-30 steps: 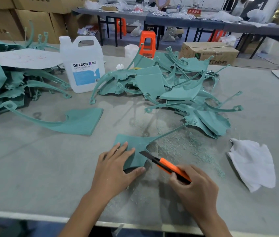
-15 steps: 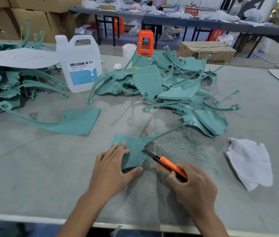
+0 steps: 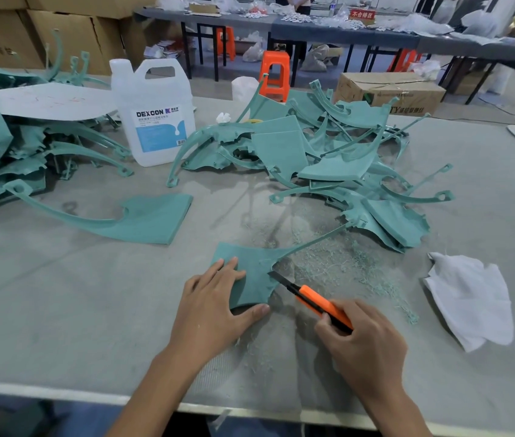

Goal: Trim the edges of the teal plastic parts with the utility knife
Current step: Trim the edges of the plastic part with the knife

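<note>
Soft, even light falls from above, fairly bright. Shadows on the worktop (image 3: 60, 294) are pale and blurred at their edges, lying under the arched teal parts (image 3: 278, 149). The white jug (image 3: 155, 121) carries a mild sheen. The middle is crisp, the utility knife (image 3: 316, 302) included; the far tables (image 3: 376, 37) look softer. Wide-angle distortion bows the worktop's near edge, and the bottom left corner is dark and smeared
</note>
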### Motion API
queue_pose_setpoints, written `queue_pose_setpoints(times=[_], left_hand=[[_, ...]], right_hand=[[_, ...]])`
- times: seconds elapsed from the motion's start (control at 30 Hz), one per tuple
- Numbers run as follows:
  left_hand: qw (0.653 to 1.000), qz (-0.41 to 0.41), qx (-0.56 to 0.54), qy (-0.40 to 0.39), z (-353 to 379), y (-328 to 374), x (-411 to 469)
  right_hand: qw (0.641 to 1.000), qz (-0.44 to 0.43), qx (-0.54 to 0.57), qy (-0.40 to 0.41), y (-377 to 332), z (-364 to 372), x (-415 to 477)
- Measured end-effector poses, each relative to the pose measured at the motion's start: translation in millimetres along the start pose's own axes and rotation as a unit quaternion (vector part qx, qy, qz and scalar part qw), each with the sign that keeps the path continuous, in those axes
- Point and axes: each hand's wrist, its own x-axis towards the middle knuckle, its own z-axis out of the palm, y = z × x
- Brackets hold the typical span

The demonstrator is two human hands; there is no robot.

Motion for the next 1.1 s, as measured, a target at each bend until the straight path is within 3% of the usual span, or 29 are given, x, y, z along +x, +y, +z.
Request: queue_pose_setpoints(times=[0.2,0.7,0.9,1.0,1.1], left_hand=[[0.999,0.017,-0.025,-0.018,-1,-9,2],[1.000,0.014,-0.016,0.006,9,-12,10],[1.000,0.015,-0.013,0.006,5,-7,12],[0.997,0.021,-0.070,-0.021,-3,-11,8],[0.996,0.045,-0.077,0.026,-13,-10,-5]], right_hand=[[0.998,0.049,0.030,0.015,1,0,0],[0.998,-0.046,-0.041,0.003,0,2,-1],[0.999,-0.008,-0.021,0.030,5,4,0],[0.999,0.030,0.016,0.037,5,3,2],[0.998,0.024,0.041,0.035,3,3,3]])
